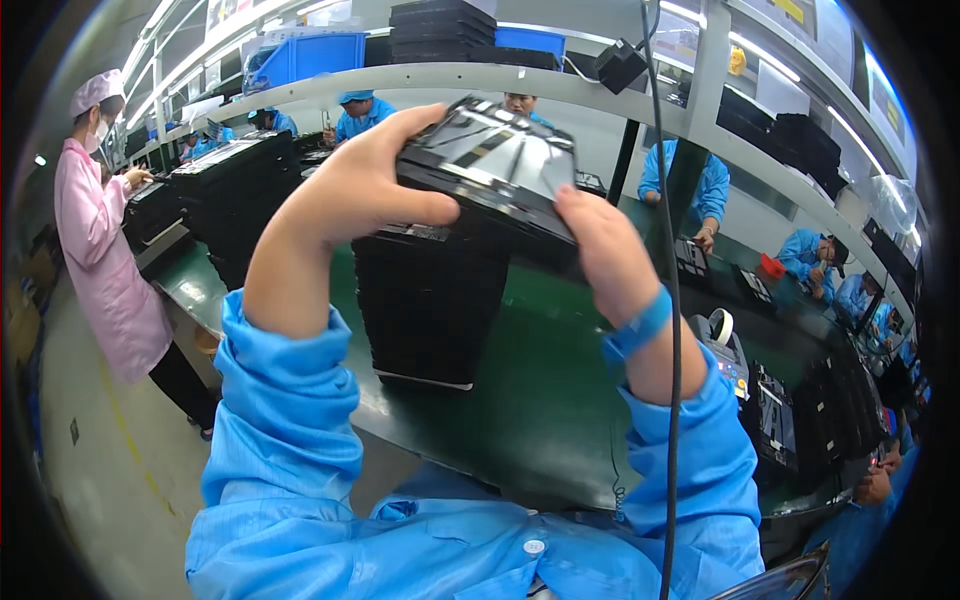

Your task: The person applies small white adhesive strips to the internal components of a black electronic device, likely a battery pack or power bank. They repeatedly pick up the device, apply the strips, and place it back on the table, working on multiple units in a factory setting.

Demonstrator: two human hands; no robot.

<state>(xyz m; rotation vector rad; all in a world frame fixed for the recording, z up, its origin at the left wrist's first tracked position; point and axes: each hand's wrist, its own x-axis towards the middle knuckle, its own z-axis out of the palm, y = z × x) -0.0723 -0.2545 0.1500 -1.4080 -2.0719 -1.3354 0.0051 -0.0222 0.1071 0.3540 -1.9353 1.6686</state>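
Note:
Raised in front of me is a black tray (490,218) with shiny, flat, dark-and-silver parts lying in it; I cannot make out whether it is one tray or a few together. My left hand (350,180) grips its left end, the thumb along the near side and the fingers over the far corner. At the right end, my right hand (612,250) holds it with the thumb on top; its other fingers are hidden. Just below and behind the held tray stands a tall stack of black trays (430,315) on the green bench top (545,350).
More black tray stacks (235,205) stand at the left. A black cable (672,330) hangs down right of my right wrist. A device with buttons (728,360) and trays of panels (775,420) lie at the right. A person in pink (100,240) stands left; co-workers in blue sit beyond.

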